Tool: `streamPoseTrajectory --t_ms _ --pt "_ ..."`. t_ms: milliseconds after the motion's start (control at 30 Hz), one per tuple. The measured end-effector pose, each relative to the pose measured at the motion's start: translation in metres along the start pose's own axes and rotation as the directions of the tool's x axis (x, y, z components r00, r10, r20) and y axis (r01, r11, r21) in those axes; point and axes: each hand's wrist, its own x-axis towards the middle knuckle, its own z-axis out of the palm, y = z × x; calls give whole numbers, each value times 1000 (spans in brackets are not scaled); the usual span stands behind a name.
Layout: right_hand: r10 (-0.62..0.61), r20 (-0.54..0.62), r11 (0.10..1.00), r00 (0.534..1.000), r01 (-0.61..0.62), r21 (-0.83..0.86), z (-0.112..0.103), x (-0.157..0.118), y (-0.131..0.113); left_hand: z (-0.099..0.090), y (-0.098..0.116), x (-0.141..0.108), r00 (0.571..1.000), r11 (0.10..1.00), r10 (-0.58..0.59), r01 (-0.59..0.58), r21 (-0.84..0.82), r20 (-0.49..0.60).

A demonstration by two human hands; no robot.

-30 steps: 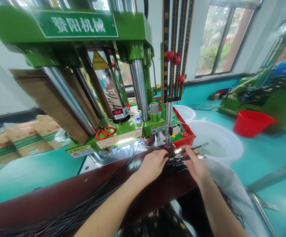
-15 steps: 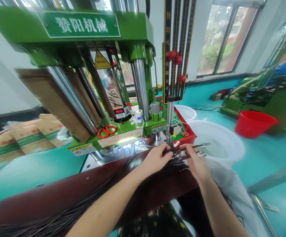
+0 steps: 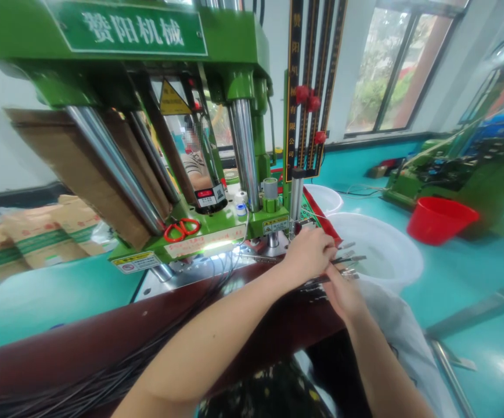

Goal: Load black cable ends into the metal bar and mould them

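Observation:
A bundle of thin black cables (image 3: 104,371) runs along the dark red tabletop (image 3: 82,325) towards my hands. Metal-tipped cable ends (image 3: 356,259) stick out to the right past my fingers. My left hand (image 3: 309,252) is closed over the cables near these ends, its fingers curled and touching my right hand. Just below it, my right hand (image 3: 342,290) is closed too, thumb and fingers pinching cables close to the tips. How many cables each hand grips is hidden behind the fingers.
A green press (image 3: 217,226) stands right behind the table, with orange-handled scissors (image 3: 181,230) on its ledge. To the right are a large white tub (image 3: 402,255), a red bucket (image 3: 439,220) and a whitish sack (image 3: 395,325). Another person (image 3: 195,159) shows behind the press.
My left hand has moved right along the cables to meet my right hand. My right hand stays near the cable tips. The view has shifted slightly.

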Motion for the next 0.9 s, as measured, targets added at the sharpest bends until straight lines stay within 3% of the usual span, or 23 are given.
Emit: streamPoseTrajectory --t_ms 133,233,300,367,500,600,700,833,900 --pt "17 29 1000 999 -17 -4 4 1 -3 0 4 8 996 1000 7 -9 29 89" --pt "16 61 1000 998 -16 1 6 6 -2 -5 -5 -7 1000 1000 16 -16 1 -20" --pt "12 66 999 998 -9 -44 7 12 -2 -7 -17 -32 987 1000 -3 6 19 -161" --pt "17 62 991 998 -9 -135 10 19 -3 -6 -31 -68 972 996 -30 50 77 -234" --pt "27 59 974 998 -13 -228 18 28 -6 11 -60 -140 965 917 -94 179 356 -244" --pt "43 45 978 998 -33 -204 24 30 -7 26 -74 -169 963 802 -152 252 542 -222" --pt "34 23 986 999 -30 -163 28 28 -8 31 -80 -173 962 760 -156 261 595 -222" --pt "34 31 991 999 -29 -129 30 28 -8 28 -77 -165 952 770 -166 288 570 -256" --pt "30 23 994 999 -27 -109 30 29 -7 28 -73 -160 959 785 -177 272 556 -220"
